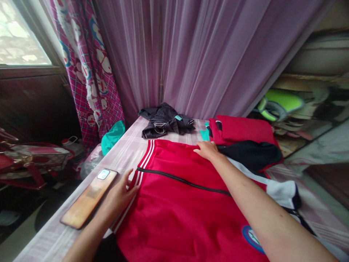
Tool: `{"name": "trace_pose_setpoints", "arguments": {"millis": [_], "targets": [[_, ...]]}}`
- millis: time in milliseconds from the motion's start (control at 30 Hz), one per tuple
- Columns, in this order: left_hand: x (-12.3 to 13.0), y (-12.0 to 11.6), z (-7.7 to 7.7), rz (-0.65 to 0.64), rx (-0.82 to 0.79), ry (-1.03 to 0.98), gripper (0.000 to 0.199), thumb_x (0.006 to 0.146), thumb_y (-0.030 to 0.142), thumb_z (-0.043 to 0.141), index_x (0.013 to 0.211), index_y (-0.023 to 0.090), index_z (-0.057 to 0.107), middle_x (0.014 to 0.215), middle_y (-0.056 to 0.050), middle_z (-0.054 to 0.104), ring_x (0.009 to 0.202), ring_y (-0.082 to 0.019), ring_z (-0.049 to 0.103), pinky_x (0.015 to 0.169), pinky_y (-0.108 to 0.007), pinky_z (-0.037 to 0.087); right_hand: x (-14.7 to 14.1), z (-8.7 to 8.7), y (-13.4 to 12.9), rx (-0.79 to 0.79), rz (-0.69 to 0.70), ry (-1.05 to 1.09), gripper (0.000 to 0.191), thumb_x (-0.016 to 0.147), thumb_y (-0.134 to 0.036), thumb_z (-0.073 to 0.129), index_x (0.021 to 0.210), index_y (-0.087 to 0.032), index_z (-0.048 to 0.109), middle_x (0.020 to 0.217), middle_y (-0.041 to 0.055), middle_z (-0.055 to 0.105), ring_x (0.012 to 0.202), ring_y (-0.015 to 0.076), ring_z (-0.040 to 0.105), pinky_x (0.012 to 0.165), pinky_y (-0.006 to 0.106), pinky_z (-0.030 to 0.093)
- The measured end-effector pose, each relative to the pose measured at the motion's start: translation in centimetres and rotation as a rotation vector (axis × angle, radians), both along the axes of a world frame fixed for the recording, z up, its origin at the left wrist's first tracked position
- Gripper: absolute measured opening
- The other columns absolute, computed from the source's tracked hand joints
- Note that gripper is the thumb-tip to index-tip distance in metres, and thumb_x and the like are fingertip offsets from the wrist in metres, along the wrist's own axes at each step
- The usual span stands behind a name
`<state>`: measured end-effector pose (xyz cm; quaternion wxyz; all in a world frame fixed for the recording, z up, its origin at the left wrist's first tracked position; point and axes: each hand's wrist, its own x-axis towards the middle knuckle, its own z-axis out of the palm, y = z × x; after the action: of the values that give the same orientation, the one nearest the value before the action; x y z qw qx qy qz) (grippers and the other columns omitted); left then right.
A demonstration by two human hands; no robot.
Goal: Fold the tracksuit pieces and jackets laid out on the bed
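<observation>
A red garment (174, 214) with a dark zipper line, white side stripes and a round blue-edged badge lies spread on the table. My left hand (124, 191) rests at its striped left edge, fingers apart, the fingertips near the stripes. At the garment's far edge, toward the right, my right hand (207, 150) touches the red cloth with bent fingers; whether it pinches the fabric is too small to tell. Beside my left forearm lies a phone (88, 198), camera side up.
A crumpled dark garment (169, 122) lies at the table's far end. Folded red clothing (245, 129) and a black piece (248, 154) sit at the right. Teal cloth (113, 137) hangs at the left edge. Purple curtains (196, 58) stand behind; a cluttered shelf (300, 120) is at right.
</observation>
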<state>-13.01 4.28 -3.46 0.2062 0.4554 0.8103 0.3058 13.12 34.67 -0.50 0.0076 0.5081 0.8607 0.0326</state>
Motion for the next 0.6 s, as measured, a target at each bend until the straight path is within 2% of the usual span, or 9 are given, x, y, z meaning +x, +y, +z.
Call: {"name": "trace_pose_setpoints", "arguments": {"millis": [100, 200, 300, 367, 467, 533, 600], "targets": [[-0.2, 0.0, -0.5, 0.013, 0.015, -0.022, 0.079, 0.076, 0.056, 0.054, 0.145, 0.02, 0.042, 0.083, 0.0, 0.063, 0.067, -0.019, 0.061, 0.062, -0.03, 0.046, 1.6, -0.5, 1.0, 0.117, -0.091, 0.033, 0.03, 0.096, -0.028, 0.046, 0.117, -0.018, 0.066, 0.116, 0.0149, 0.068, 0.11, 0.0262, 0.058, 0.088, 0.037, 0.039], [-0.4, 0.1, -1.1, 0.027, 0.03, -0.039, 0.081, 0.075, 0.057, 0.054, 0.146, 0.02, 0.042, 0.083, 0.0, 0.063, 0.065, -0.018, 0.06, 0.06, -0.029, 0.046, 0.9, -1.3, 1.5, 0.23, -0.126, 0.09, 0.031, 0.097, -0.024, 0.042, 0.114, -0.015, 0.066, 0.112, 0.0174, 0.068, 0.109, 0.0271, 0.057, 0.087, 0.038, 0.037], [-0.6, 0.1, -1.3, 0.026, 0.035, -0.044, 0.083, 0.074, 0.059, 0.055, 0.145, 0.019, 0.042, 0.083, 0.0, 0.064, 0.062, -0.017, 0.058, 0.059, -0.03, 0.046, -0.2, -2.1, 1.7, 0.224, -0.105, 0.099, 0.03, 0.096, -0.021, 0.041, 0.11, -0.014, 0.067, 0.107, 0.0169, 0.07, 0.106, 0.0275, 0.057, 0.087, 0.039, 0.036], [-0.6, 0.1, -1.2, 0.024, 0.017, -0.056, 0.085, 0.073, 0.061, 0.056, 0.145, 0.018, 0.042, 0.084, -0.001, 0.065, 0.061, -0.017, 0.058, 0.059, -0.03, 0.046, -0.4, -2.4, 1.6, 0.226, -0.086, 0.117, 0.03, 0.095, -0.019, 0.042, 0.114, -0.015, 0.065, 0.111, 0.0161, 0.069, 0.107, 0.0274, 0.056, 0.089, 0.039, 0.036], [-0.5, 0.2, -0.8, 0.033, -0.002, -0.047, 0.085, 0.072, 0.061, 0.057, 0.144, 0.018, 0.044, 0.086, -0.001, 0.067, 0.063, -0.018, 0.06, 0.06, -0.03, 0.047, 0.7, -2.7, 0.2, 0.289, 0.052, 0.213, 0.036, 0.091, -0.018, 0.048, 0.125, -0.017, 0.061, 0.125, 0.0141, 0.065, 0.116, 0.0273, 0.053, 0.096, 0.04, 0.036], [-0.3, 0.3, -0.3, 0.037, -0.016, -0.017, 0.082, 0.072, 0.06, 0.057, 0.142, 0.019, 0.046, 0.087, -0.001, 0.068, 0.064, -0.018, 0.061, 0.06, -0.03, 0.047, 2.2, -3.0, -1.6, 0.326, 0.17, 0.273, 0.04, 0.09, -0.019, 0.051, 0.129, -0.018, 0.06, 0.134, 0.0133, 0.061, 0.123, 0.0268, 0.05, 0.101, 0.04, 0.035], [0.0, 0.4, 0.2, 0.044, -0.042, 0.012, 0.08, 0.072, 0.058, 0.057, 0.141, 0.019, 0.048, 0.087, -0.002, 0.069, 0.063, -0.018, 0.061, 0.06, -0.03, 0.046, 4.3, -3.5, -3.9, 0.286, 0.267, 0.258, 0.038, 0.091, -0.021, 0.051, 0.127, -0.02, 0.063, 0.137, 0.0112, 0.06, 0.126, 0.0256, 0.049, 0.104, 0.04, 0.037]]}}
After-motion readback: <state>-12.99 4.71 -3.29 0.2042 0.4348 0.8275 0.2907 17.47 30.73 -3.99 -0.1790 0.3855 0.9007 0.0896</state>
